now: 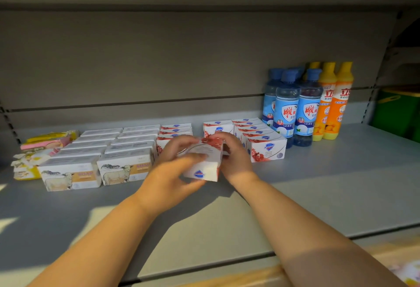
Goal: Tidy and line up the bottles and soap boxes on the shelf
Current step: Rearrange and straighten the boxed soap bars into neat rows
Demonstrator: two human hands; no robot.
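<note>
Both hands hold one white soap box with red fruit print (205,161) just above the grey shelf (318,186). My left hand (175,173) grips its left side, my right hand (234,157) curls round its right end. Behind it run rows of the same red-print soap boxes (261,141), with a gap in the middle row. To the left stand two rows of sheep-print soap boxes (100,157). At the right rear stand blue-capped bottles (295,107) and orange bottles (334,105).
Loose yellow and pink soap packets (38,150) lie piled at the far left of the shelf. A green container (397,114) sits beyond the shelf's right upright. The shelf's front edge (227,264) runs below my forearms.
</note>
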